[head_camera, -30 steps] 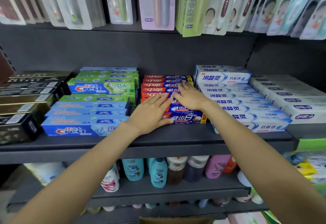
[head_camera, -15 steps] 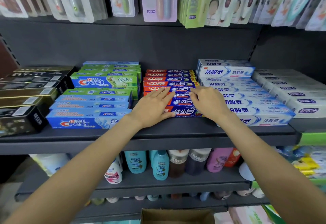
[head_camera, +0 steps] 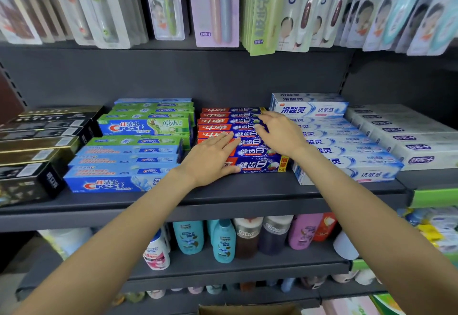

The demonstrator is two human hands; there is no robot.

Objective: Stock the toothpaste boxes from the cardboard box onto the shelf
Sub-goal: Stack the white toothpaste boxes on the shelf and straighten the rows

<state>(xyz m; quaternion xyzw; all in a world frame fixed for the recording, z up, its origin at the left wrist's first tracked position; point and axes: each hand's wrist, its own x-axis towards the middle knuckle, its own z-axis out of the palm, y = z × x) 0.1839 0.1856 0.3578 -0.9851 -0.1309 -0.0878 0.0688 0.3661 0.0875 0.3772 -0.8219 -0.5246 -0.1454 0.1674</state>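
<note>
Both hands are laid flat on the red-and-blue toothpaste boxes (head_camera: 250, 149), stacked stepwise in the middle of the dark shelf (head_camera: 247, 195). The left hand (head_camera: 210, 157) is spread, fingers straight, over the front boxes' left ends, nothing gripped. The right hand (head_camera: 278, 132) is pressed on boxes further back, fingers extended, nothing clasped. Crest boxes (head_camera: 124, 183) are seen just left of the stack, white-and-blue toothpaste boxes (head_camera: 352, 163) just right. A sliver of the cardboard box (head_camera: 247, 310) is glimpsed at the bottom edge, below the shelves.
</note>
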